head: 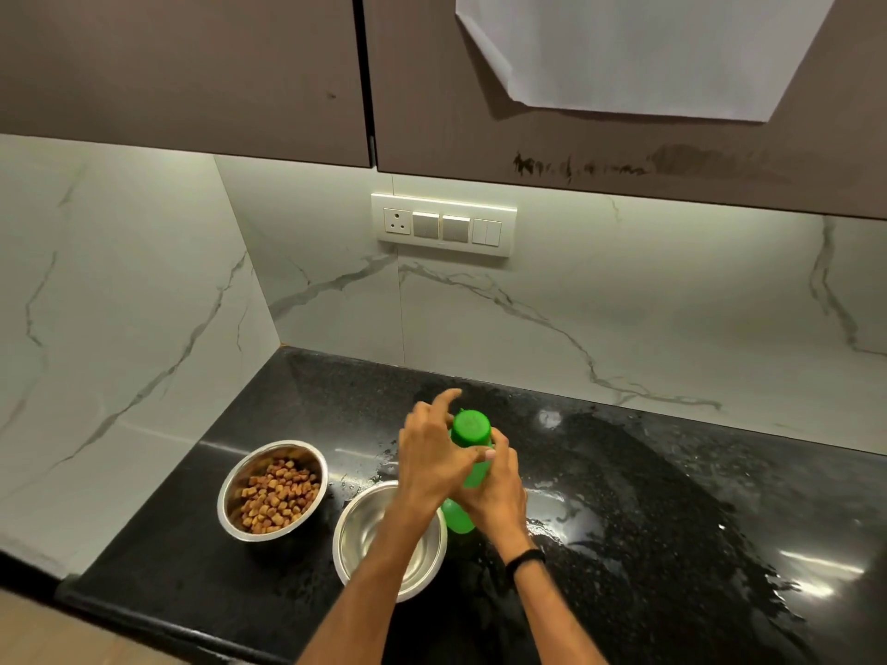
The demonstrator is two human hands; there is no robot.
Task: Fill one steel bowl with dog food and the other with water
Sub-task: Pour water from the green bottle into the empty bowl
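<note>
A steel bowl point(230, 491) holding brown dog food stands at the left of the black counter. A second steel bowl point(357, 525), shiny inside, sits to its right under my left forearm; I cannot tell whether it holds water. A green bottle point(473, 436) with a green cap stands upright just right of that bowl. My right hand point(499, 491) wraps around the bottle's body. My left hand point(429, 453) rests against the bottle's upper part beside the cap, its fingers spread and lifted.
The black granite counter point(672, 520) has wet patches around and to the right of the bottle. White marble walls meet in a corner at the back left. A switch panel point(444, 228) hangs on the back wall under brown cabinets.
</note>
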